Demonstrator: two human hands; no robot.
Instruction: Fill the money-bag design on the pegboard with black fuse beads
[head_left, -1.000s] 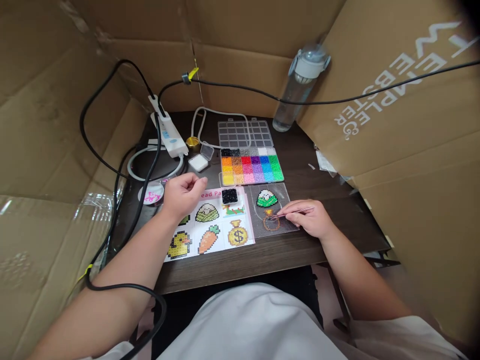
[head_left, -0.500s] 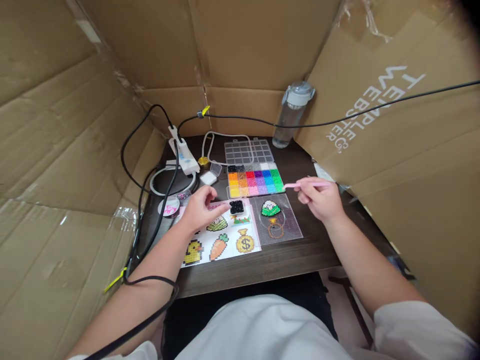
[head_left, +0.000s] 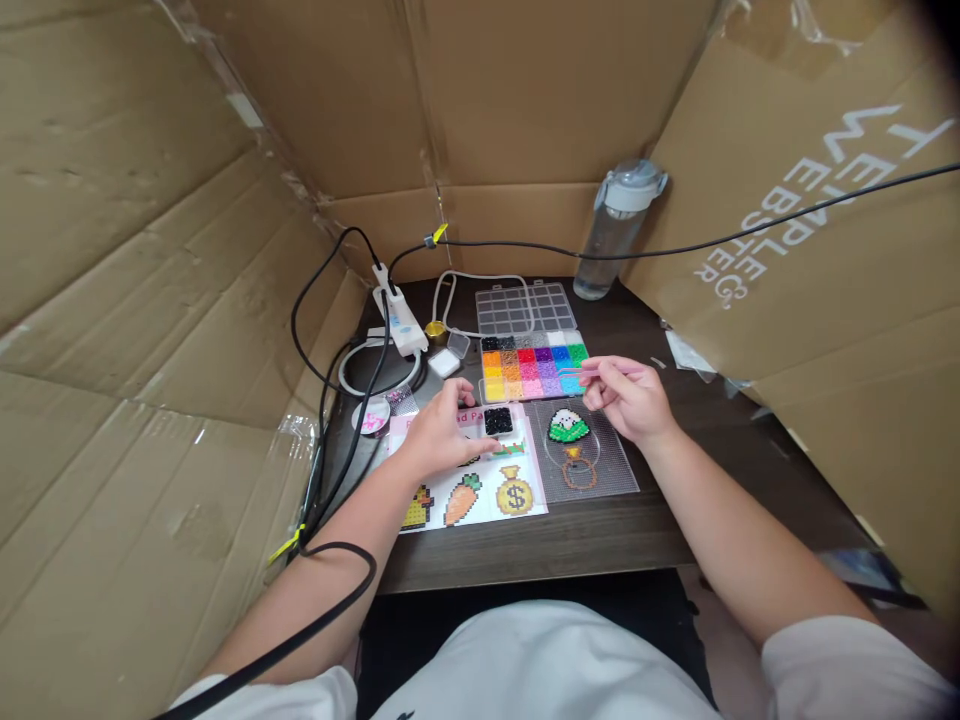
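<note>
Pink tweezers [head_left: 575, 372] are pinched in my right hand [head_left: 628, 402], tips over the purple and blue side of a bead box [head_left: 514, 387] full of small coloured beads. My left hand [head_left: 442, 432] is open, thumb and fingers apart, around the left of a small tray of black beads [head_left: 498, 422]. Its thumb reaches in front of the tray; whether they touch I cannot tell. Beneath lies a printed pattern sheet [head_left: 487, 512]. On the clear pegboard [head_left: 619, 475] sit a green-and-white rice ball of beads [head_left: 569, 426] and a brown bead outline [head_left: 580, 475] with a yellow top.
Behind the bead box lies its clear lid [head_left: 525, 312]. A water bottle [head_left: 615, 230] stands at the back right. A power strip [head_left: 403, 325], black cables [head_left: 382, 350] and a round dish of pink-and-white beads [head_left: 372, 416] are on the left. Cardboard walls [head_left: 517, 110] surround the table.
The view has turned, shifting everything rightward. The tweezers have moved from the bead box's right edge to over its compartments. My left thumb has moved from the tray's left edge to its front.
</note>
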